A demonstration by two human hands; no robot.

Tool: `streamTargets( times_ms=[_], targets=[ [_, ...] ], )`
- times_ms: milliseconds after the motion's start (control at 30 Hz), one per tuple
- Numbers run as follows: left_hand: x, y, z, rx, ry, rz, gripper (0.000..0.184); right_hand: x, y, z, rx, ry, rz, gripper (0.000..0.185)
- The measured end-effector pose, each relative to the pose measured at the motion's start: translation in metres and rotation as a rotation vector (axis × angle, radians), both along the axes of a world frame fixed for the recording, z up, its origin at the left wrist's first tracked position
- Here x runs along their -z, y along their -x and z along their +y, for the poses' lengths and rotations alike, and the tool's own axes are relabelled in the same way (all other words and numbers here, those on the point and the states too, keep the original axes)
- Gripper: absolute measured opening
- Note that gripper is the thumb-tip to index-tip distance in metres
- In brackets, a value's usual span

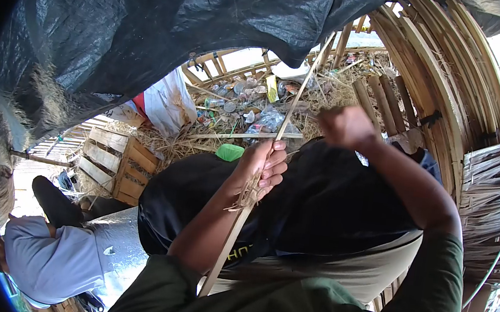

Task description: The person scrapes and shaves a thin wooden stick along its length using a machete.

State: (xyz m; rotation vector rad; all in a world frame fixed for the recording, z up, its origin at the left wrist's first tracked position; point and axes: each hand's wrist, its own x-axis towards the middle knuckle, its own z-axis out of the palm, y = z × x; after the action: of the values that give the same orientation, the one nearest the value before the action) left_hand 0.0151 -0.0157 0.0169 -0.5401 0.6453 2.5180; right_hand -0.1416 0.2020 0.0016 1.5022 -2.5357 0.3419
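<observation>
A long, thin bamboo strip [298, 97] runs diagonally from my lap up past the edge of the dark tarp. My left hand [263, 167] is wrapped round it near its middle, with frayed shavings [248, 194] hanging at the wrist. To the right, my right hand [346, 127] is a blurred, closed fist held apart from the strip. Something thin and dark sticks out to its left, too smeared to make out. Dark cloth [344, 197] covers my legs below both hands.
Dark tarp [174, 6] hangs overhead. Bundled bamboo strips [444, 73] stand at right, above layered thatch [488, 201]. Litter and straw cover the ground ahead, near a wooden crate [119, 163]. Another person [56, 257] in a light shirt is at lower left.
</observation>
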Motion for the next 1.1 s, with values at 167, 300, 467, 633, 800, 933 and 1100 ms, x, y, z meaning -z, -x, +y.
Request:
streamTargets(
  times_ms=[167, 300, 467, 633, 800, 933, 1100],
  targets=[
    [-0.009, -0.005, -0.002, 0.002, 0.186, -0.001, 0.023, 0.004, 0.006, -0.018, -0.035, -0.038, -0.047, 0.021],
    [-0.005, -0.004, -0.004, 0.003, 0.273, 0.017, 0.028, 0.000, 0.001, -0.017, 0.010, -0.022, -0.019, 0.019],
    [-0.007, -0.005, 0.010, 0.078, 0.341, 0.016, 0.029, 0.006, -0.005, -0.009, -0.092, -0.039, 0.073, 0.016],
    [-0.017, -0.006, 0.009, 0.113, 0.395, 0.030, 0.030, 0.012, 0.038, 0.006, 0.097, -0.126, 0.132, 0.009],
    [-0.002, -0.001, 0.004, 0.072, 0.340, -0.016, 0.030, 0.007, -0.013, -0.018, -0.158, -0.015, 0.063, 0.011],
    [-0.014, -0.006, 0.004, 0.140, 0.542, 0.047, 0.031, 0.019, 0.039, -0.002, 0.147, -0.194, 0.002, 0.016],
    [0.009, 0.000, 0.011, 0.168, 0.810, 0.112, 0.035, 0.022, -0.010, -0.006, -0.099, -0.098, -0.001, 0.013]
  ],
)
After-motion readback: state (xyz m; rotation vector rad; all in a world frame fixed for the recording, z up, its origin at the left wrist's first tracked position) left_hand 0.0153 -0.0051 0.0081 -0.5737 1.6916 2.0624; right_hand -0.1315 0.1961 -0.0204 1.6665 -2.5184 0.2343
